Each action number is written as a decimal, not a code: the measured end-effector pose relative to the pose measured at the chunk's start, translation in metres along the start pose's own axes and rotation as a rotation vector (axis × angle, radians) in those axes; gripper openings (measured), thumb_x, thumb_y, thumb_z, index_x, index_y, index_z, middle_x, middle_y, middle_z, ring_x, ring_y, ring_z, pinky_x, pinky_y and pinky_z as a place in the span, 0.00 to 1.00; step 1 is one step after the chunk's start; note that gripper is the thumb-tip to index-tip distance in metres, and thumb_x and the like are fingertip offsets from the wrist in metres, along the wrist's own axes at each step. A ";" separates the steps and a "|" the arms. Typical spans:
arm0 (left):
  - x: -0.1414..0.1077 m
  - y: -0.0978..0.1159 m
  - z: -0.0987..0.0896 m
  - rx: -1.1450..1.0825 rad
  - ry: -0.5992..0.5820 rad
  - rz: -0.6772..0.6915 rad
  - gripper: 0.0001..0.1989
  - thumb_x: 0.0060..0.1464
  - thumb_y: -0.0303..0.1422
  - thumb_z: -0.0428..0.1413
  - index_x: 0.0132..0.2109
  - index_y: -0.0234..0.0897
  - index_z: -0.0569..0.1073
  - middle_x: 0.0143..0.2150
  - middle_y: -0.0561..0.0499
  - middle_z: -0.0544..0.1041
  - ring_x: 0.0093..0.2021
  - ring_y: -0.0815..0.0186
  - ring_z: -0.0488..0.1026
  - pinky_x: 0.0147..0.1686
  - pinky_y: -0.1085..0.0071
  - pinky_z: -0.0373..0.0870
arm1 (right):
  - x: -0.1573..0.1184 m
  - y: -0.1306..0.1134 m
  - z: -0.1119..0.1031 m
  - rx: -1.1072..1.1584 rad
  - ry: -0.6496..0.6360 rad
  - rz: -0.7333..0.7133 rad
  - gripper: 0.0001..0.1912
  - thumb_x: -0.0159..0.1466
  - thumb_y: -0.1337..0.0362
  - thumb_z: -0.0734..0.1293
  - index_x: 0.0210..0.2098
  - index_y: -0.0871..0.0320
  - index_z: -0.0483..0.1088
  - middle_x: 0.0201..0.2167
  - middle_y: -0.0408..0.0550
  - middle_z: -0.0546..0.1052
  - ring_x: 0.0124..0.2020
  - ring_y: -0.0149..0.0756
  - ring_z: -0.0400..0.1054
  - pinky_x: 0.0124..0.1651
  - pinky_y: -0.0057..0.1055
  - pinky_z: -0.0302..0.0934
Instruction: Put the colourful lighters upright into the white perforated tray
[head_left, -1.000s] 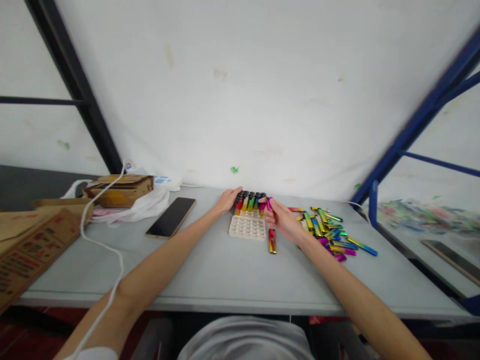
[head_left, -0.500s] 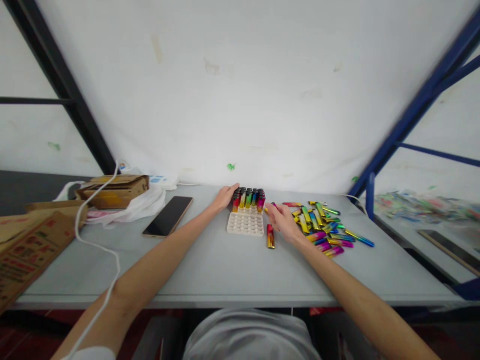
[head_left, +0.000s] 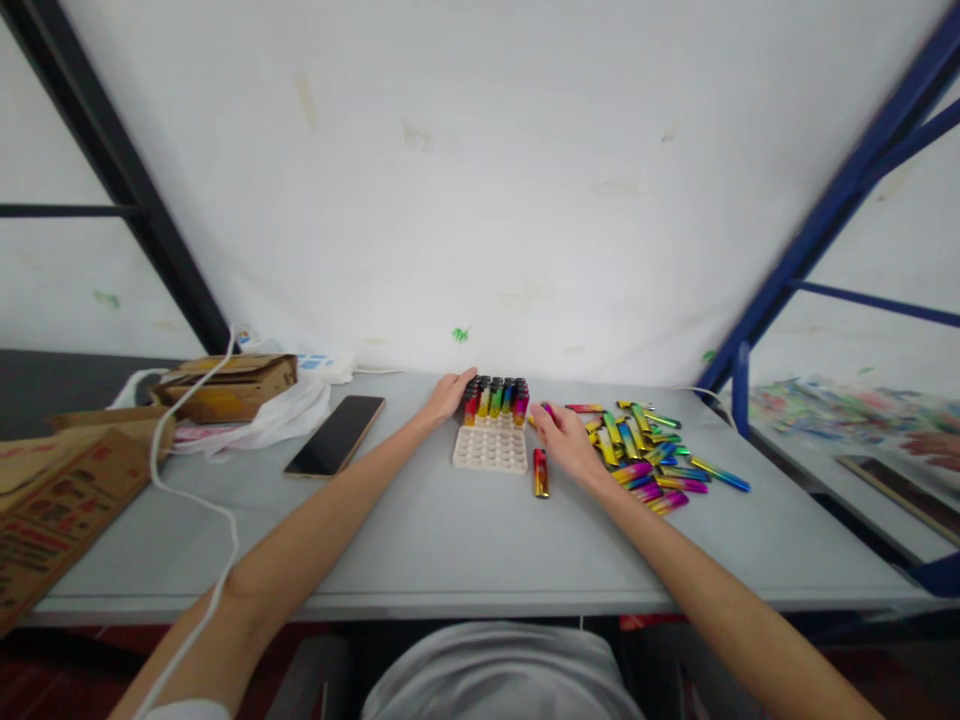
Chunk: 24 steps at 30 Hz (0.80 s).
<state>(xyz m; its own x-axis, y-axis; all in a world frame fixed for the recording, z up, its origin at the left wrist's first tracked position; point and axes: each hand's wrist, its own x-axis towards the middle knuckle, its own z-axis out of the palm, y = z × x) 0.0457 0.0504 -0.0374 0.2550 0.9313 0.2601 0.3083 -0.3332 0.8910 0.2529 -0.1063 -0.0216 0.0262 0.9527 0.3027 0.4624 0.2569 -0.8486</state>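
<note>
A white tray [head_left: 490,449] with rows of round holes lies on the grey table. Colourful lighters [head_left: 495,398] with black tops stand packed upright in its back part; the front holes are bare. My left hand [head_left: 448,396] rests against the back left side of this group, fingers stretched out. Right of the tray, my right hand [head_left: 564,440] is closed on a lighter [head_left: 548,410] with a purple end showing at the fingers. A red and gold lighter [head_left: 541,474] lies just in front of that hand. Beyond it spreads a loose lighter pile [head_left: 651,458].
A phone [head_left: 335,436] lies left of the tray. Farther left are a white plastic bag [head_left: 289,412], cardboard boxes [head_left: 236,388] and a hanging white cable [head_left: 234,530]. At the right edge, another person's hand [head_left: 936,446] shows beyond the blue frame [head_left: 795,250].
Another person's hand has come into view at the far right edge. The view has shifted slightly; my two hands stay in nearly the same places by the tray.
</note>
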 end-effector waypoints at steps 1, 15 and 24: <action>0.000 0.000 0.000 0.002 -0.002 -0.002 0.30 0.51 0.61 0.48 0.20 0.39 0.66 0.18 0.53 0.65 0.29 0.62 0.64 0.35 0.67 0.61 | 0.000 -0.002 -0.002 -0.021 0.020 -0.023 0.24 0.69 0.42 0.57 0.27 0.53 0.57 0.20 0.38 0.62 0.23 0.32 0.57 0.26 0.29 0.51; 0.000 -0.001 0.002 -0.051 0.013 -0.023 0.30 0.51 0.61 0.51 0.21 0.38 0.68 0.19 0.52 0.69 0.30 0.61 0.67 0.33 0.67 0.61 | 0.005 -0.008 -0.027 -0.556 0.006 -0.215 0.21 0.74 0.48 0.55 0.29 0.54 0.62 0.23 0.43 0.71 0.26 0.36 0.64 0.33 0.31 0.53; -0.002 0.000 0.002 -0.025 -0.008 -0.005 0.30 0.53 0.61 0.48 0.21 0.39 0.66 0.19 0.54 0.66 0.28 0.63 0.64 0.33 0.68 0.59 | 0.011 0.004 -0.024 -0.698 -0.195 -0.283 0.17 0.76 0.54 0.55 0.42 0.59 0.70 0.39 0.54 0.79 0.41 0.41 0.73 0.43 0.32 0.59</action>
<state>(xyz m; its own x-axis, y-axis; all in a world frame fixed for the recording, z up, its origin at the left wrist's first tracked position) 0.0468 0.0479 -0.0382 0.2610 0.9317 0.2527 0.2864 -0.3247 0.9014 0.2759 -0.0985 -0.0111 -0.3024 0.8939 0.3310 0.8808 0.3948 -0.2615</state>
